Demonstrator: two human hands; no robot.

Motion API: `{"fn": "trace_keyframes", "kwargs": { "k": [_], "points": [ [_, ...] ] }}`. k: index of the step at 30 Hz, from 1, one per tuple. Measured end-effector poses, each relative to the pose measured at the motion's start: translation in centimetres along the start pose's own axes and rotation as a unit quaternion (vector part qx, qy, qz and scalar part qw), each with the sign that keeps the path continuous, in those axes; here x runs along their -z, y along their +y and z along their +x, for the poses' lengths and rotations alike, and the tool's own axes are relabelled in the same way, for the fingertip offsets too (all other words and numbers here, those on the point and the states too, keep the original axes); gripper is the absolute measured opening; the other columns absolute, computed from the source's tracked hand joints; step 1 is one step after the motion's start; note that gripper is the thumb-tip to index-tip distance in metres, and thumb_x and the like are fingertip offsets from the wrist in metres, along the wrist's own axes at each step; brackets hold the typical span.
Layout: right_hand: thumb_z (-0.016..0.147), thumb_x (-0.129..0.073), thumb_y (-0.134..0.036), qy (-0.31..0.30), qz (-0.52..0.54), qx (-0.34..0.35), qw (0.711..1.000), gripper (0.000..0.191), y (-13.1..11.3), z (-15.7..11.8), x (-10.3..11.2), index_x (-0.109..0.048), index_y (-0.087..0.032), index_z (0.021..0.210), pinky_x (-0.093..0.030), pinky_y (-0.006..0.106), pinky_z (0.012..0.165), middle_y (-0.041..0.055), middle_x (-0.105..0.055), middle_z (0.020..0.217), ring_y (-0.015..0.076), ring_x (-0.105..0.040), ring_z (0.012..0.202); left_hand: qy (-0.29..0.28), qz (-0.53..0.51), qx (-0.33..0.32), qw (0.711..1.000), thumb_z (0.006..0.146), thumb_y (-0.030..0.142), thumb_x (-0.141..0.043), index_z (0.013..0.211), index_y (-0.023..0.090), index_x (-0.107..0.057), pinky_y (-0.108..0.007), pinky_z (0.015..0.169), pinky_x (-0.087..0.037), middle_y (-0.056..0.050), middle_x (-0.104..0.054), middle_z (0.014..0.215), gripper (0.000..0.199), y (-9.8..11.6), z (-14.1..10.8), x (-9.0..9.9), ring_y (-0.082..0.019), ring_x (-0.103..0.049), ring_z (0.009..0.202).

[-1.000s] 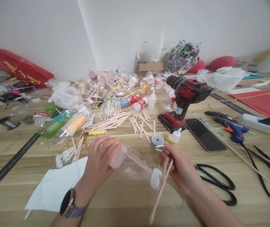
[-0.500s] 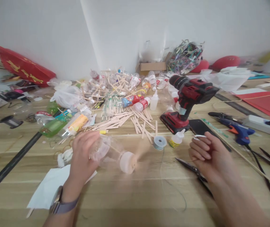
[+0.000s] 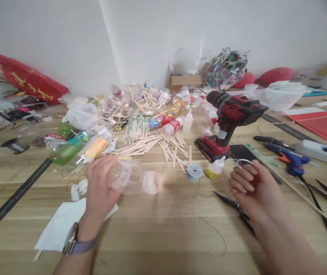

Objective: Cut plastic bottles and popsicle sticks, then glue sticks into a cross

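Note:
Wearing a watch at the wrist, my left hand (image 3: 99, 187) is wrapped round a clear plastic bottle (image 3: 130, 177), which lies sideways with its white cap end to the right. Something spins or blurs at the cap's end. My right hand (image 3: 246, 181) is closed, with a thin white loop (image 3: 244, 162) pinched between thumb and forefinger. Below that hand lie black scissors (image 3: 232, 204). A spool of thread (image 3: 194, 172) and a small glue bottle (image 3: 215, 168) stand between the hands.
Behind are wooden sticks (image 3: 143, 147), a red cordless drill (image 3: 229, 118) and a heap of plastic bottles. A black phone (image 3: 242, 152) and blue glue gun (image 3: 292, 158) lie at right. White paper (image 3: 57, 225) and a black rod (image 3: 17, 196) are at left.
The bottle's cap end has risen and shifted slightly left, so the bottle lies more level. The loop in my right hand shows wider. My right hand has barely moved.

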State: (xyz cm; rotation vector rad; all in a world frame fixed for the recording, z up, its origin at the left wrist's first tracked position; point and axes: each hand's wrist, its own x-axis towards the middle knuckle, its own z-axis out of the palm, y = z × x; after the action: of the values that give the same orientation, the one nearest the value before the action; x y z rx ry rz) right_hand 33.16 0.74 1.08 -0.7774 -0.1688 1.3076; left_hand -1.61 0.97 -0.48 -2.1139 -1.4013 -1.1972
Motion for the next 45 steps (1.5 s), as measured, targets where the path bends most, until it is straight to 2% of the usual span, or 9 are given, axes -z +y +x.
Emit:
{"fn": "trace_keyframes", "kwargs": {
  "k": [3, 6, 14, 24, 27, 32, 37, 42, 45],
  "points": [
    [0.053, -0.091, -0.022, -0.033, -0.025, -0.040, 0.998, 0.049, 1.3, -0.3, -0.2, -0.043, -0.020, 0.057, -0.029, 0.015, 0.029, -0.0114, -0.038, 0.046, 0.0018, -0.027, 0.034, 0.002, 0.003, -0.017, 1.000, 0.084, 0.023, -0.061, 0.126, 0.024, -0.050, -0.051, 0.096, -0.047, -0.010, -0.064, 0.118, 0.044, 0.3, 0.0, -0.2, -0.030, -0.058, 0.112],
    [0.054, -0.092, -0.025, -0.058, -0.042, -0.067, 0.995, 0.048, 2.3, -0.8, -0.4, -0.045, -0.020, 0.058, -0.030, 0.015, 0.029, -0.0113, -0.039, 0.046, 0.0021, -0.025, 0.035, -0.001, 0.007, -0.036, 0.999, 0.084, 0.023, -0.062, 0.128, 0.023, -0.049, -0.051, 0.096, -0.048, -0.010, -0.064, 0.119, 0.045, 0.6, 0.0, -0.2, -0.030, -0.058, 0.112],
    [0.051, -0.093, -0.030, -0.079, -0.091, -0.108, 0.987, 0.052, 4.0, -1.6, -0.8, -0.043, -0.020, 0.058, -0.028, 0.015, 0.031, -0.0113, -0.038, 0.047, 0.0020, -0.021, 0.036, -0.033, -0.008, -0.095, 0.995, 0.085, 0.016, -0.058, 0.132, 0.023, -0.044, -0.052, 0.098, -0.045, -0.011, -0.062, 0.121, 0.050, 1.6, -0.2, -0.6, -0.031, -0.056, 0.113],
    [0.059, -0.089, -0.050, -0.100, -0.159, -0.143, 0.972, 0.056, 5.8, -2.1, -0.5, -0.041, -0.020, 0.057, -0.020, 0.016, 0.035, -0.0103, -0.036, 0.046, 0.0020, -0.022, 0.038, -0.033, -0.063, -0.154, 0.985, 0.081, -0.001, -0.054, 0.130, 0.021, -0.047, -0.055, 0.102, -0.040, -0.013, -0.062, 0.119, 0.054, 4.3, -0.6, -1.6, -0.030, -0.052, 0.117],
    [0.063, -0.085, -0.052, -0.111, -0.177, -0.156, 0.965, 0.055, 6.6, -2.1, -0.1, -0.040, -0.020, 0.057, -0.015, 0.017, 0.035, -0.0104, -0.034, 0.046, 0.0018, -0.019, 0.037, -0.050, -0.065, -0.161, 0.984, 0.081, -0.002, -0.053, 0.126, 0.021, -0.051, -0.054, 0.102, -0.040, -0.012, -0.063, 0.120, 0.050, 4.8, -0.9, -1.8, -0.030, -0.051, 0.117],
    [0.059, -0.086, -0.056, -0.130, -0.193, -0.171, 0.957, 0.058, 7.6, -2.1, 0.1, -0.041, -0.020, 0.057, -0.010, 0.018, 0.035, -0.0097, -0.038, 0.044, 0.0009, -0.019, 0.035, -0.055, -0.054, -0.176, 0.981, 0.085, 0.004, -0.055, 0.123, 0.020, -0.053, -0.055, 0.102, -0.039, -0.014, -0.064, 0.118, 0.042, 5.3, -1.1, -2.0, -0.030, -0.051, 0.116],
    [0.061, -0.085, -0.056, -0.143, -0.199, -0.178, 0.953, 0.056, 7.5, -2.3, 0.0, -0.043, -0.019, 0.057, -0.010, 0.017, 0.036, -0.0095, -0.037, 0.043, 0.0012, -0.020, 0.035, -0.059, -0.047, -0.183, 0.980, 0.087, 0.007, -0.054, 0.123, 0.019, -0.053, -0.056, 0.102, -0.039, -0.014, -0.064, 0.119, 0.037, 5.3, -1.2, -2.1, -0.031, -0.051, 0.116],
    [0.057, -0.089, -0.053, -0.128, -0.183, -0.151, 0.963, 0.057, 5.8, -2.5, -0.5, -0.043, -0.019, 0.057, -0.018, 0.016, 0.035, -0.0094, -0.040, 0.046, 0.0009, -0.024, 0.036, -0.064, -0.035, -0.184, 0.980, 0.082, -0.001, -0.052, 0.121, 0.021, -0.054, -0.056, 0.100, -0.040, -0.012, -0.065, 0.118, 0.045, 5.0, -1.2, -2.0, -0.030, -0.053, 0.114],
    [0.053, -0.091, -0.052, -0.111, -0.167, -0.129, 0.971, 0.058, 4.7, -2.3, -0.7, -0.043, -0.019, 0.056, -0.021, 0.015, 0.033, -0.0097, -0.040, 0.045, 0.0006, -0.024, 0.035, -0.059, -0.034, -0.181, 0.981, 0.083, 0.000, -0.054, 0.120, 0.022, -0.055, -0.057, 0.101, -0.040, -0.011, -0.065, 0.117, 0.043, 4.7, -1.1, -1.9, -0.029, -0.054, 0.114]
  ]
}}
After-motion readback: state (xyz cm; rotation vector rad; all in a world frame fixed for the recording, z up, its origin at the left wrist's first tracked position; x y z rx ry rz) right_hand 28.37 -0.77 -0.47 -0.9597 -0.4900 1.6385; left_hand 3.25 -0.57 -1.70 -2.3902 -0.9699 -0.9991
